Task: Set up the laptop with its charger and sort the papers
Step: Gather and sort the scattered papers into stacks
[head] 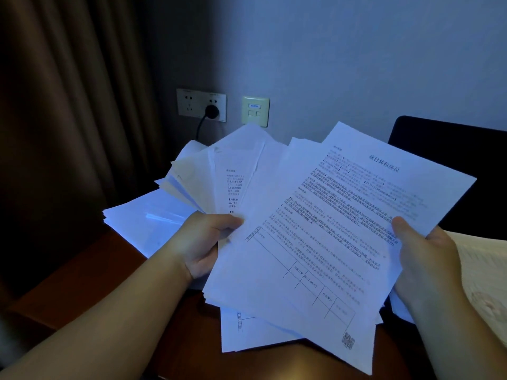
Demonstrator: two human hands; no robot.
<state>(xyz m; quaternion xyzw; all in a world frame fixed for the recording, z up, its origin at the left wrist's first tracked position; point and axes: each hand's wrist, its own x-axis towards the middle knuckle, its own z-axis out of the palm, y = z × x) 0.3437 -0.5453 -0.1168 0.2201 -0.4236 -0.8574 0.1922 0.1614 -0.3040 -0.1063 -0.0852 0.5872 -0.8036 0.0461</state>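
I see a dim room with a pale wall [356,50], a brown curtain [68,105] at the left and a dark wooden desk [82,270] below. On the wall there are two plates: one socket plate [201,105] with one black plug [211,111] in it, and one small network plate [255,111]. The left hand [204,242] grips a fanned bundle of papers [233,182], thumb on top. The right hand [422,253] pinches the printed top sheet [329,229] at its right edge. More sheets [142,215] lie flat on the desk behind; I cannot count them. The laptop [450,138] is only a dark shape at the right, mostly hidden by the papers. The text is too small to read.
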